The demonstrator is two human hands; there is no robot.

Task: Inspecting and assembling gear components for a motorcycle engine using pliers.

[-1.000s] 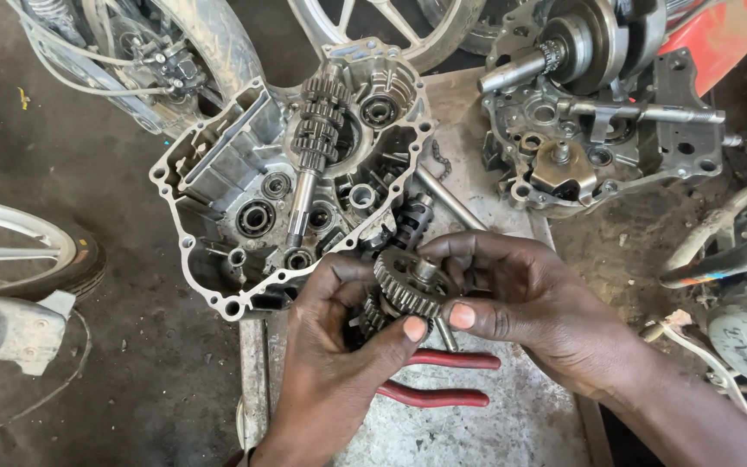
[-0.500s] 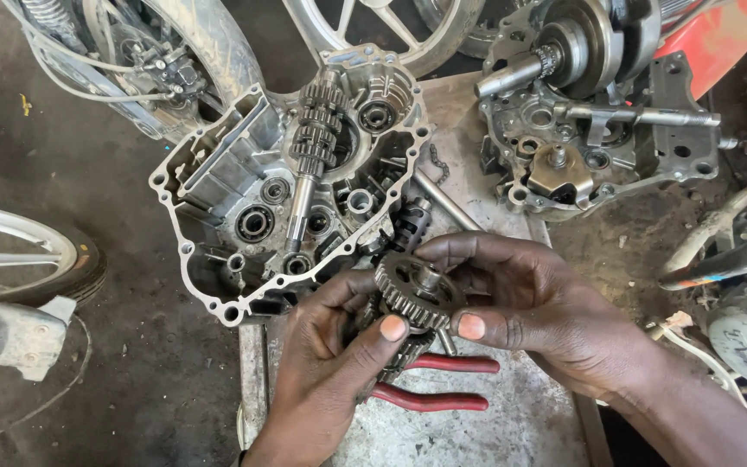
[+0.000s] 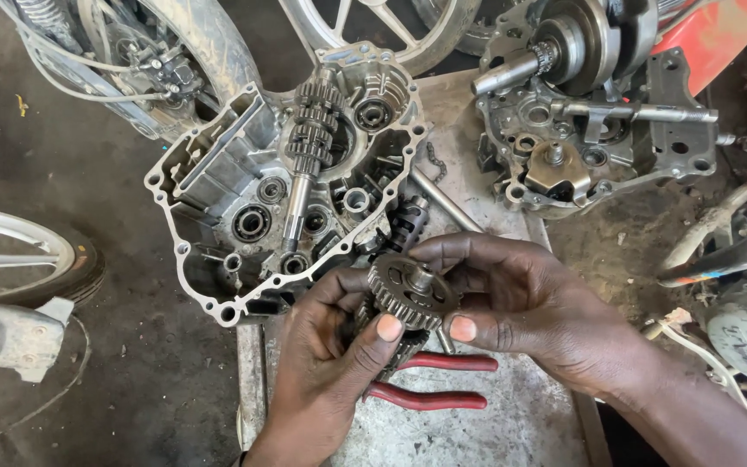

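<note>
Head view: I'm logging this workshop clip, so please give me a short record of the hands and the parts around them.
left hand: grips the gear stack from below, thumb on its teeth
right hand: holds the same gear stack from the right
under the hands: red-handled pliers lying on the metal slab
behind: open engine case with a geared shaft standing in it
upper right: second engine half
left edge: wheel
</note>
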